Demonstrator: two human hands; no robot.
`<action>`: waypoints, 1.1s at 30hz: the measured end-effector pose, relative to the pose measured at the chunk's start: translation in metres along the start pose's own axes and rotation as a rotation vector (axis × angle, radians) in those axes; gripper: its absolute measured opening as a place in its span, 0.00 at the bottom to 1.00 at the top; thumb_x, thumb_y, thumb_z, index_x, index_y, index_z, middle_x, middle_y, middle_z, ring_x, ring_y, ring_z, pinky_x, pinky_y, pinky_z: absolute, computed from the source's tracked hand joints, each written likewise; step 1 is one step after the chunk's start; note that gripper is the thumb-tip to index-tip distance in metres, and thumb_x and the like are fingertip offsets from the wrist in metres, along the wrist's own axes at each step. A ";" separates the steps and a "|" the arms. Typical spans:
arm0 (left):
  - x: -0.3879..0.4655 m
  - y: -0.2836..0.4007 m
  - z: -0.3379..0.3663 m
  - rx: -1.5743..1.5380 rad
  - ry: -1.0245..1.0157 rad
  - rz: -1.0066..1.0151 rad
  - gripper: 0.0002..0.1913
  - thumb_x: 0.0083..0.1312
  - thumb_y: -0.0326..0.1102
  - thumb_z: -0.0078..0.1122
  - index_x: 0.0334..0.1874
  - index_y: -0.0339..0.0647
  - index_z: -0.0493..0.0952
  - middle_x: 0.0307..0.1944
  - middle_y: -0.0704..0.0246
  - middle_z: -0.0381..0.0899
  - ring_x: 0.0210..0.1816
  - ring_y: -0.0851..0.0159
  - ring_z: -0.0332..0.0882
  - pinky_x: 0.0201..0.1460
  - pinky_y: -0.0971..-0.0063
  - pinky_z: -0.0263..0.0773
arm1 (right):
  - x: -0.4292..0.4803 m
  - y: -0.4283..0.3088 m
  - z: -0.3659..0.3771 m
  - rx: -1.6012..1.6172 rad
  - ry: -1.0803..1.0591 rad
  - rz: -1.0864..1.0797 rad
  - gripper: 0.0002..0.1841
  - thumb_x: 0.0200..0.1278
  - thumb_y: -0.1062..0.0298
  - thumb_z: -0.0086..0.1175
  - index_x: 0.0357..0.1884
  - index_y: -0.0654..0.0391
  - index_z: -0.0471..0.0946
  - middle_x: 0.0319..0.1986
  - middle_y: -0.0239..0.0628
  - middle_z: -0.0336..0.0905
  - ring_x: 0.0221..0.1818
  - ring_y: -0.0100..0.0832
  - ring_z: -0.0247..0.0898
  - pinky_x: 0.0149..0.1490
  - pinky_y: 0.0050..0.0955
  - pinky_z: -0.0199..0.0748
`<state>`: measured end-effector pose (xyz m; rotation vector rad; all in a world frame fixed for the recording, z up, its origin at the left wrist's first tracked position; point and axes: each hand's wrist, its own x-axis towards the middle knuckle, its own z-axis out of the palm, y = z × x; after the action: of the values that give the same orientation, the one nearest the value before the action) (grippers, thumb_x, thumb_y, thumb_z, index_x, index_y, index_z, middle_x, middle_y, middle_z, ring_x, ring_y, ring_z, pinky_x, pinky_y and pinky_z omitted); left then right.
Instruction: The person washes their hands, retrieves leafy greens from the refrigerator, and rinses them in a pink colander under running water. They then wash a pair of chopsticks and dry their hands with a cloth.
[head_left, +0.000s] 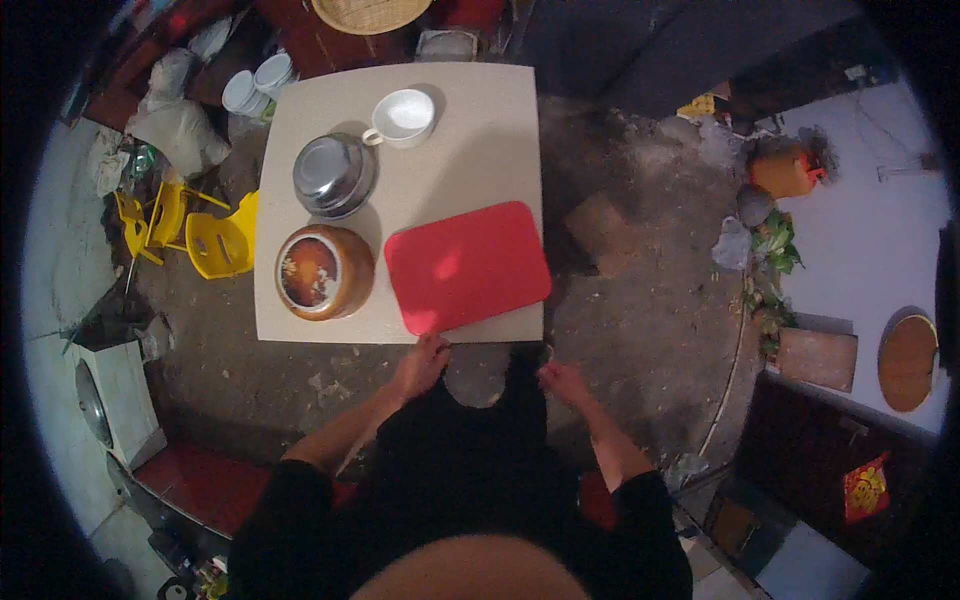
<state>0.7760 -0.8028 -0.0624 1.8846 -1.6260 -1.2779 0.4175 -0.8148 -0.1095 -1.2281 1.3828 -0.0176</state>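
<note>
A red rectangular board or tray (469, 266) lies askew on a pale square table (480, 105), its right corner reaching the table's right edge. My left hand (426, 360) is at the table's front edge, just below the red board's lower left corner; whether it touches the board is unclear. Off the table's front right corner, my right hand (561, 381) hangs with curled fingers, and no object shows in it. Left of the board stands a brown glazed pot (352, 274). Behind the pot are a shiny metal bowl (335, 174), seemingly upside down, and a white cup with a handle (405, 118).
Yellow plastic chairs (217, 240) stand left of the table, near white buckets (241, 92) and a pale sack (176, 135). A woven basket (370, 11) is beyond the far edge. Flattened cardboard (596, 221) lies on the floor to the right; leafy greens (776, 244) lie by the wall.
</note>
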 end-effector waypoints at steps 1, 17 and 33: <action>0.003 0.008 0.015 0.044 -0.082 0.051 0.14 0.66 0.36 0.53 0.52 0.39 0.72 0.51 0.54 0.73 0.48 0.49 0.74 0.51 0.62 0.71 | -0.005 0.016 -0.010 0.070 -0.031 -0.038 0.16 0.69 0.55 0.46 0.41 0.57 0.79 0.29 0.34 0.80 0.34 0.26 0.76 0.40 0.30 0.73; 0.094 0.126 0.211 0.354 0.038 -0.228 0.22 0.66 0.47 0.44 0.35 0.34 0.82 0.35 0.51 0.82 0.42 0.47 0.80 0.47 0.52 0.74 | -0.033 0.327 -0.350 -1.072 -0.196 -0.001 0.14 0.61 0.63 0.47 0.41 0.59 0.79 0.40 0.51 0.79 0.44 0.53 0.76 0.48 0.50 0.74; 0.211 0.131 0.354 0.142 0.064 -0.542 0.16 0.64 0.45 0.51 0.38 0.40 0.82 0.32 0.59 0.82 0.32 0.56 0.80 0.37 0.60 0.76 | 0.094 0.127 -0.570 -0.675 0.008 -0.506 0.16 0.65 0.59 0.49 0.50 0.55 0.78 0.42 0.49 0.80 0.45 0.49 0.76 0.51 0.43 0.73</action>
<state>0.4031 -0.9315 -0.2398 2.5409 -1.2402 -1.2962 -0.0491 -1.1781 -0.1016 -2.1210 1.0748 0.0994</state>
